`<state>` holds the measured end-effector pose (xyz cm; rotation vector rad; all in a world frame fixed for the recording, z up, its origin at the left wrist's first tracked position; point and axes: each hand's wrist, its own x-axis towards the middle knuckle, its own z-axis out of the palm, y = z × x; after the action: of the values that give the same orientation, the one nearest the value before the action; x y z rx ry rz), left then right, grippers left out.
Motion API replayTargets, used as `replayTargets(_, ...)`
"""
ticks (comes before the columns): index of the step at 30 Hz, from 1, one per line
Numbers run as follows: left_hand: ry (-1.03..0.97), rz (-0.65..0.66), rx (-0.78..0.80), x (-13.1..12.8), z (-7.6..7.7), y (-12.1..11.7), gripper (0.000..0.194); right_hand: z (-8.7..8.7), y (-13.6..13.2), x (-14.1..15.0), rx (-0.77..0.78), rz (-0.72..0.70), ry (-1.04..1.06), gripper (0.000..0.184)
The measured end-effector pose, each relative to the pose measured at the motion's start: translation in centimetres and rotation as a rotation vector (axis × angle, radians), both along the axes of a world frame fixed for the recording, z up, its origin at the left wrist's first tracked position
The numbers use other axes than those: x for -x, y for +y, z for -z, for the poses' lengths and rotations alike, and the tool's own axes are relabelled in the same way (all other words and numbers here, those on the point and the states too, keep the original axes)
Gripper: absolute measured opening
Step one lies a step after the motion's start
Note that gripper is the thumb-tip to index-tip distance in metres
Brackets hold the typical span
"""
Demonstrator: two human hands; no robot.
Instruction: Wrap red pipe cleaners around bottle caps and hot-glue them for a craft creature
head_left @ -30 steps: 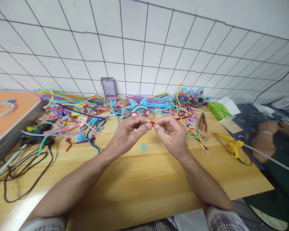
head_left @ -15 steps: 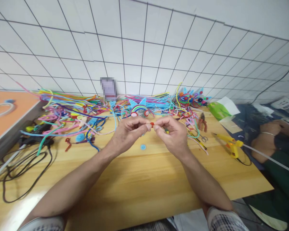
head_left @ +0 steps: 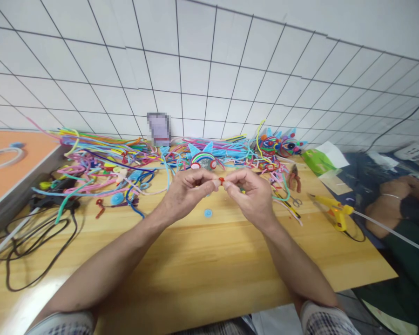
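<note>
Since the red piece (head_left: 222, 179), held mid-scene over the table (head_left: 195, 265), looks light, soft and bendy, a fingertip pinch at either end should suit; left hand (head_left: 190, 190) and right hand (head_left: 250, 193) both pinch it, wrists angled inward; far beyond sits a blue-eared ornament (head_left: 203, 158).

On the wooden desk (head_left: 195, 279) we see a yellow glue gun (head_left: 340, 218). Left of the glue gun we find pliers (head_left: 294, 180) with reddish handles and, near them, small scissors (head_left: 296, 201). Beyond it we make out a green packet (head_left: 317, 162) touching a white sheet (head_left: 336, 153). Well to its left we spot a looped black cable (head_left: 7, 273) and an orange surface (head_left: 31, 167); far behind it we face a white tiled wall (head_left: 195, 70).
</note>
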<state>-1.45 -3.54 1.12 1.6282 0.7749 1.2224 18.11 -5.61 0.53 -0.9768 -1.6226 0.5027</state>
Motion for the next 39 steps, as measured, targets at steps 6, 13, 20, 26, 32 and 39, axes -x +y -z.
replayTargets(6,0.003,0.014,0.084,0.0,-0.4,0.0,0.028,0.5,0.3,0.0,0.059,-0.030,0.044,0.001)
replayTargets(13,-0.059,-0.003,0.113,-0.4,-0.4,-0.1,0.035,1.7,0.5,0.2,0.090,-0.032,0.119,0.007)
replayTargets(20,-0.018,0.016,0.078,-0.3,-0.9,-0.2,0.032,0.5,0.1,0.1,0.092,-0.087,0.097,0.006)
replayTargets(26,-0.012,-0.047,0.076,-0.3,-0.2,0.0,0.022,0.5,0.3,0.2,0.097,-0.125,0.097,0.008)
replayTargets(32,-0.010,-0.091,0.050,0.2,0.9,0.4,0.019,0.7,0.6,0.2,0.078,-0.128,0.053,0.007)
replayTargets(39,-0.036,-0.073,-0.013,-0.4,0.9,0.1,0.024,0.3,0.0,-0.2,0.058,-0.104,0.051,0.012)
